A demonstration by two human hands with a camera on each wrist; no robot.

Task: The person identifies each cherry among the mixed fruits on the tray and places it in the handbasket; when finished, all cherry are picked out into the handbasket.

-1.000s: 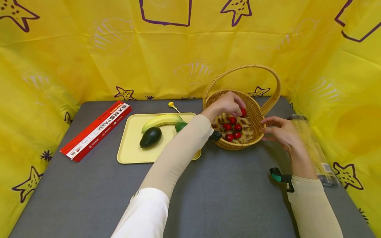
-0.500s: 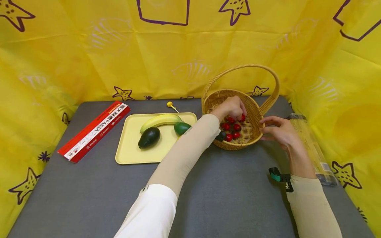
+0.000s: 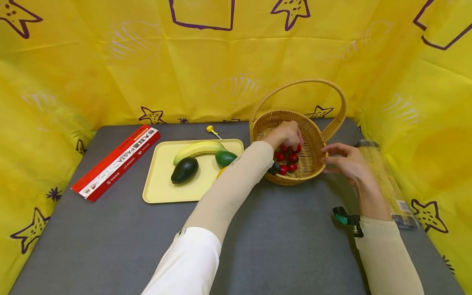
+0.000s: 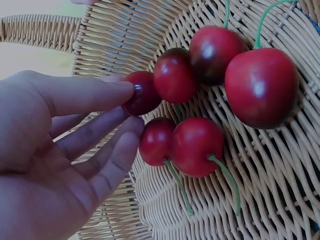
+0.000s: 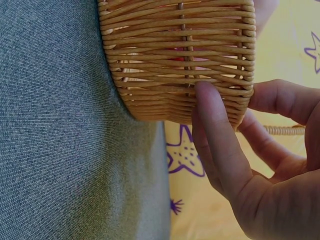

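Note:
My left hand [image 3: 289, 133] reaches down into a round wicker basket [image 3: 313, 168] at the right. Its thumb and fingers pinch a dark red cherry [image 4: 142, 95], low beside the other cherries. Several cherries [image 4: 197, 147], some with green stems showing, lie on the woven bottom. My right hand [image 3: 350, 164] grips the basket's right rim; in the right wrist view its fingers [image 5: 212, 102] press the outer wall, with the thumb at the rim. The tall handle [image 3: 300, 82] arches over the basket behind my left hand.
A cream tray [image 3: 158, 192] left of the basket carries a banana [image 3: 199, 149], a dark avocado [image 3: 185, 170] and a green fruit [image 3: 225, 158]; my left sleeve covers part of it. A lollipop [image 3: 211, 129], a red pasta box [image 3: 118, 162] and a clear package [image 3: 387, 184] lie around.
My left hand has lowered with the cherry, bringing it down beside the others in the basket. My right hand keeps its grip on the rim.

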